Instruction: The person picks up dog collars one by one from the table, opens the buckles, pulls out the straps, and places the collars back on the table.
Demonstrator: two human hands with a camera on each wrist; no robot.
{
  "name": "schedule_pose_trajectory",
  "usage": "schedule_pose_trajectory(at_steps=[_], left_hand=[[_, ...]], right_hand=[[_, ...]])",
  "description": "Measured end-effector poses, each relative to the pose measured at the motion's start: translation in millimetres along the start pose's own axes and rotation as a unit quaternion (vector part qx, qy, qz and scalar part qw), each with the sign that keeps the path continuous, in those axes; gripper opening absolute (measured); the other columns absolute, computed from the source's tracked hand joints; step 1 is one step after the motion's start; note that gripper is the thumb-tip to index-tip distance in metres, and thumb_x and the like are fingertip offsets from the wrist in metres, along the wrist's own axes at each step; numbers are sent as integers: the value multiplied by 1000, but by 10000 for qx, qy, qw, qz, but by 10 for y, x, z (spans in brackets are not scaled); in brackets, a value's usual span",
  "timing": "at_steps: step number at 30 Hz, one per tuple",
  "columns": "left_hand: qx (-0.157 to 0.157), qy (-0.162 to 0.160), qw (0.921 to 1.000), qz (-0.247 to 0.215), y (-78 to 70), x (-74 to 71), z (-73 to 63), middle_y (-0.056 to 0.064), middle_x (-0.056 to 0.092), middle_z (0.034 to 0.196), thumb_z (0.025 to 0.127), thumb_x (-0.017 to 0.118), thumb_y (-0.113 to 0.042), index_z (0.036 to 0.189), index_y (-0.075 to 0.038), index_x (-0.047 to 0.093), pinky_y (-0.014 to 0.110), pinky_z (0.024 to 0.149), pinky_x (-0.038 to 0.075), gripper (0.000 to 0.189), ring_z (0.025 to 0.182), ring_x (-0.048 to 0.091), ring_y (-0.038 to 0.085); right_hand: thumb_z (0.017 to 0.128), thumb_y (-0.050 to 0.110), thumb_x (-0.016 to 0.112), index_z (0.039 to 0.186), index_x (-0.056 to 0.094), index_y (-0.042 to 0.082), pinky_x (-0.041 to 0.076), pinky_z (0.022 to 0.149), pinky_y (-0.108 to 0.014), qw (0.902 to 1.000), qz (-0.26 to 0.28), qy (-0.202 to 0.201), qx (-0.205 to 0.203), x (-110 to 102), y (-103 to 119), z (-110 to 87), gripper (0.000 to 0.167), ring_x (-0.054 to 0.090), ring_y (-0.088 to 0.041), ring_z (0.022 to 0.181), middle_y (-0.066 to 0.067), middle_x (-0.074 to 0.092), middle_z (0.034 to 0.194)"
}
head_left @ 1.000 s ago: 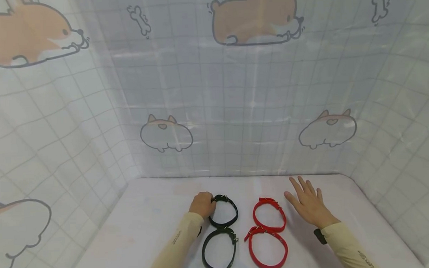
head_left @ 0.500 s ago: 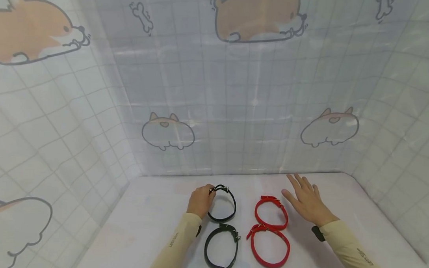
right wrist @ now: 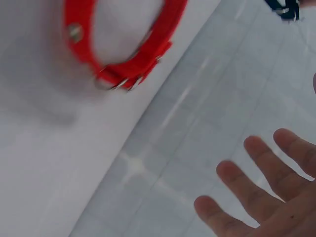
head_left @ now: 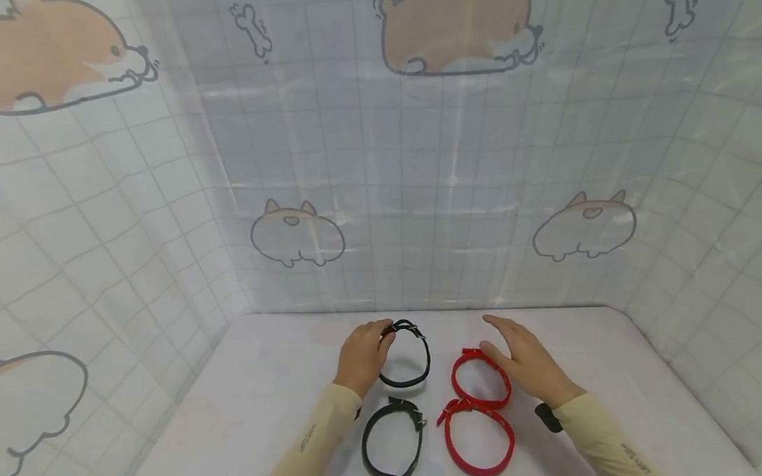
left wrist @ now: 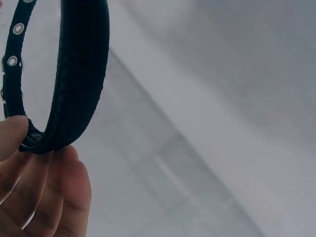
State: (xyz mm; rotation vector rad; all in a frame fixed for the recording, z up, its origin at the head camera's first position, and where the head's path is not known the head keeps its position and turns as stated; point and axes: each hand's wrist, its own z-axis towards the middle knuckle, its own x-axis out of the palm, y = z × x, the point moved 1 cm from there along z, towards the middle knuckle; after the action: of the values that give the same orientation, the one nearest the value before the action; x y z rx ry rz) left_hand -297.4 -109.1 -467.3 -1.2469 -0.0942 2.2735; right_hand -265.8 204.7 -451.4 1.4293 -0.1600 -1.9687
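Observation:
My left hand (head_left: 363, 358) pinches a black buckled collar (head_left: 428, 362) near its buckle and holds it upright over the back of the table. In the left wrist view, the thumb lies on the strap of this dark collar (left wrist: 84, 74), which has metal eyelets. Closer to me lies a dark green collar (head_left: 366, 445). My right hand (head_left: 533, 366) hovers with spread fingers and nothing in it, beside the upper red collar (head_left: 454, 379). Below that one a second red collar (head_left: 481, 472) lies touching it. The right wrist view shows a red collar (right wrist: 153, 44) away from the fingers.
The white table (head_left: 254, 396) ends at a back wall of pale sheeting (head_left: 432, 264) with dog drawings. Similar sheeting rises along the left side (head_left: 116, 226) and right side (head_left: 715, 254).
My left hand has lifted the black collar away from the green one and carried it slightly back and right. My right hand has moved left, towards the held collar.

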Motion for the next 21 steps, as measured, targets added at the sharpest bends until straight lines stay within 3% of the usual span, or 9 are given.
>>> schedule_pose_trajectory(at_steps=[4, 10, 16, 21], left_hand=[[629, -276, 9976, 49, -141, -64, -41, 1, 74, 101, 97, 72, -25, 119, -13, 72, 33, 71, 58, 25, 87, 68, 18], [1569, -661, 9853, 144, -358, -135, -122, -1, 72, 97, 96, 73, -24, 118, -12, 72, 28, 67, 56, 26, 82, 64, 15], [2022, -810, 9757, 234, -564, -190, -179, -3, 72, 94, 93, 77, -25, 117, -12, 72, 27, 65, 54, 27, 76, 62, 15], [2293, -796, 9699, 201, -682, -198, -185, -3, 73, 96, 93, 76, -25, 117, -12, 72, 25, 67, 55, 27, 78, 63, 14]], right_hand=[[100, 54, 58, 148, 51, 13, 45, 104, -57, 9999, 99, 20, -67, 26, 151, 25, 63, 52, -31, 132, -8, 56, 143], [98, 47, 65, 145, 54, 19, 49, 100, -51, 9990, 339, -28, -289, 10, 333, 28, 55, 56, -23, 126, 1, 60, 136], [95, 46, 70, 139, 60, 20, 53, 96, -47, 9974, 531, 16, -478, -30, 475, 26, 51, 62, -15, 114, 8, 65, 124], [95, 37, 73, 121, 72, 21, 57, 81, -35, 9949, 696, 86, -723, -71, 528, 44, 31, 62, -3, 91, 18, 66, 101]])
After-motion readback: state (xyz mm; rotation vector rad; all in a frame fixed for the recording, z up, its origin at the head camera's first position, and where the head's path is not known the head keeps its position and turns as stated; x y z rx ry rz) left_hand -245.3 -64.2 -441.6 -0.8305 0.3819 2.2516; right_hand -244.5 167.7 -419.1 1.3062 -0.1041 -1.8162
